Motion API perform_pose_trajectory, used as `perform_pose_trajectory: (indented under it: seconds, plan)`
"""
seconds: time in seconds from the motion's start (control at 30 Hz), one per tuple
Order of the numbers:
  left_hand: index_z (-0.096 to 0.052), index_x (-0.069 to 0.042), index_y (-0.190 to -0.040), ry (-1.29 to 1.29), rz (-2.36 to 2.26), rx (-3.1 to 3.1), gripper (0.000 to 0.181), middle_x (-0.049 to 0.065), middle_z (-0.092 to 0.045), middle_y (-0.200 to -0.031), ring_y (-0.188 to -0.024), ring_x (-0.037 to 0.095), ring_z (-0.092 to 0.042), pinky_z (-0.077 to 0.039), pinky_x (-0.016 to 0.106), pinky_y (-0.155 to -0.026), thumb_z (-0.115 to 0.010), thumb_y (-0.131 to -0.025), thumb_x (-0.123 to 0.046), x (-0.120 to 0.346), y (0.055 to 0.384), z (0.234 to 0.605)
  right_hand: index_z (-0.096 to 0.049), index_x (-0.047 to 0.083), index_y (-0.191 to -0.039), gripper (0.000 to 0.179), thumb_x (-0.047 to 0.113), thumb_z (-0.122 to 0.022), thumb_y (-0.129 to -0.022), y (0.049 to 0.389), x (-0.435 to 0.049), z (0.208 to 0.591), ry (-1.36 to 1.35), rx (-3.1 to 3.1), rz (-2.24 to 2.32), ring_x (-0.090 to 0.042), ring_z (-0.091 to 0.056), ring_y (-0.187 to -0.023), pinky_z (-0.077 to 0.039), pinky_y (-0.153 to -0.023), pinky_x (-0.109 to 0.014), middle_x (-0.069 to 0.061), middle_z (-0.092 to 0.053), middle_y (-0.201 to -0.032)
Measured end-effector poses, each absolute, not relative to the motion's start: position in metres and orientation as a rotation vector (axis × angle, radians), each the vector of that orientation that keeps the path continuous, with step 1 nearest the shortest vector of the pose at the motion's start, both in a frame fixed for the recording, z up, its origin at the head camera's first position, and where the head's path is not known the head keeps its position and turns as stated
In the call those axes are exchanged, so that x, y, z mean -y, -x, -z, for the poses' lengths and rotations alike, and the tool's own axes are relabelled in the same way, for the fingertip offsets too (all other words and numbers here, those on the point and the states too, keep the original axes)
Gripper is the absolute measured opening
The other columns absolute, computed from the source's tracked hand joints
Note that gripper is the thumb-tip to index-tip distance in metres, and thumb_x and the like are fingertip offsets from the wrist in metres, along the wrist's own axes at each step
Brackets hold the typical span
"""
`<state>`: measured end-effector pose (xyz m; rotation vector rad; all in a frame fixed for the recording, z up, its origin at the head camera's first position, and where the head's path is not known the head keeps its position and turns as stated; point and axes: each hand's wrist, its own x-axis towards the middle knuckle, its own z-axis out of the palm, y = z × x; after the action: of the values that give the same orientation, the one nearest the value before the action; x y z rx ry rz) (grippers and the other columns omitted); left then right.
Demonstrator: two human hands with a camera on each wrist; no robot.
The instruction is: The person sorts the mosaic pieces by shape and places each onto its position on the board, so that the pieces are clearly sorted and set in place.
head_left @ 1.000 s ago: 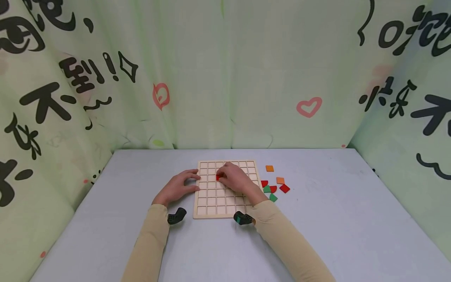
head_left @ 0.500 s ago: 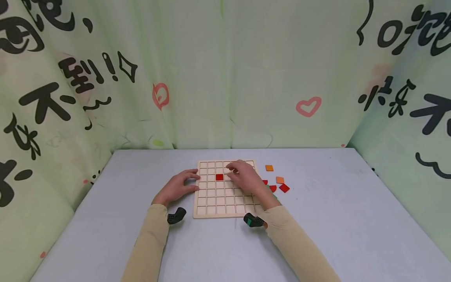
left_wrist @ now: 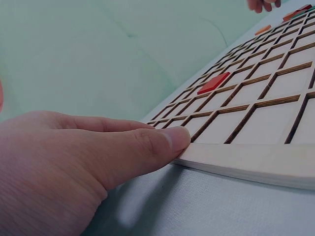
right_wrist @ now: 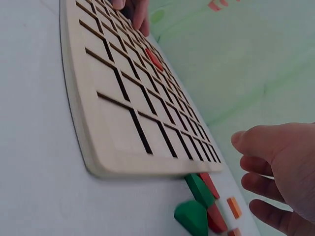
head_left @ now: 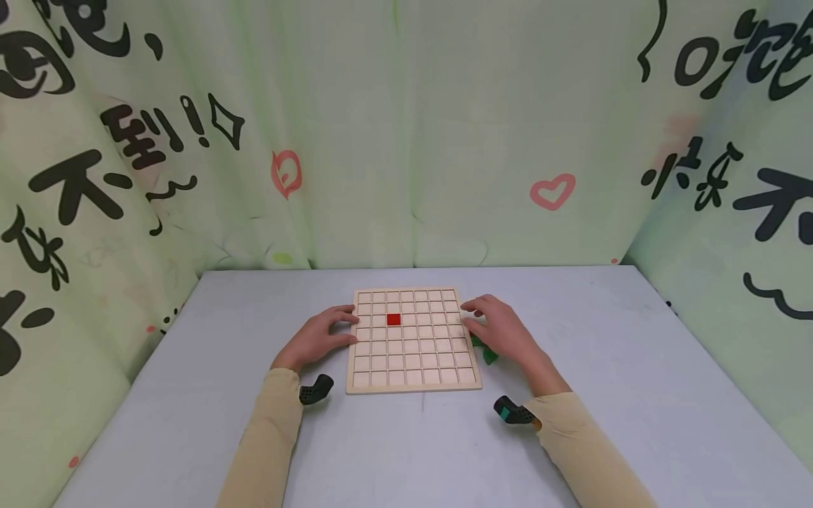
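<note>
A wooden grid board lies flat on the table, with a single red square tile in one of its upper left cells. At the board's left edge my left hand rests with fingers and thumb extended; in the left wrist view the thumb touches the wooden rim. My right hand hovers by the board's right edge, fingers loosely bent and holding nothing. Beneath and beside it lie green pieces, red pieces and orange tiles, mostly hidden by that hand in the head view.
The board stands on a pale table. A light green curtain with black lettering and hearts closes off the back and both sides. Each wrist carries a small black device, such as the right device.
My right hand has let go of the red square tile, leaving it in its cell, and has moved right past the board's edge to above the loose pieces. The left hand stays put.
</note>
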<state>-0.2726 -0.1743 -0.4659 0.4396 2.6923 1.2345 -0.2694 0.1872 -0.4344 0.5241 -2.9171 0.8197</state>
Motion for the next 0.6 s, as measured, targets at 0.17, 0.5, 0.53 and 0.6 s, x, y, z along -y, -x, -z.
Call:
perform_pose_trajectory:
  seconds: [0.17,0.5,0.53,0.6]
  plan:
    - [-0.065,-0.010,-0.124,-0.435,-1.222,-2.692,0.040,0.004,-0.042,-0.152,-0.144,0.028,-0.030,-0.028,0.045,-0.117,-0.075,-0.088,-0.026,0.174,0.273,0.466,-0.063,0.003,-0.125,0.034,0.021,-0.064,-0.096,0.266,-0.213,0.438,-0.357,2.957,-0.831,-0.033,-0.056,-0.112,-0.052,-0.094,-0.050,-0.017,-0.057,-0.126]
    - [-0.065,-0.010,-0.124,-0.448,-1.236,-2.695,0.040,0.005,-0.042,-0.151,-0.143,0.029,-0.031,-0.028,0.046,-0.117,-0.075,-0.088,-0.025,0.175,0.272,0.467,-0.056,-0.003,-0.131,0.040,0.018,-0.059,-0.097,0.262,-0.258,0.455,-0.217,2.972,-0.813,-0.042,-0.048,-0.120,-0.043,-0.102,-0.058,-0.025,-0.054,-0.127]
    - [-0.065,-0.010,-0.124,-0.453,-1.236,-2.697,0.040,0.005,-0.042,-0.151,-0.143,0.029,-0.031,-0.028,0.047,-0.117,-0.075,-0.088,-0.025,0.175,0.272,0.467,-0.056,-0.003,-0.131,0.040,0.017,-0.059,-0.097,0.262,-0.260,0.455,-0.217,2.972,-0.810,-0.042,-0.048,-0.120,-0.042,-0.102,-0.059,-0.026,-0.054,-0.127]
    - [-0.065,-0.010,-0.124,-0.466,-1.231,-2.703,0.040,0.006,-0.042,-0.151,-0.143,0.030,-0.031,-0.028,0.047,-0.116,-0.074,-0.088,-0.026,0.176,0.272,0.467,-0.056,-0.004,-0.131,0.040,0.017,-0.060,-0.097,0.261,-0.262,0.456,-0.230,2.967,-0.810,-0.042,-0.048,-0.120,-0.042,-0.103,-0.058,-0.026,-0.054,-0.127]
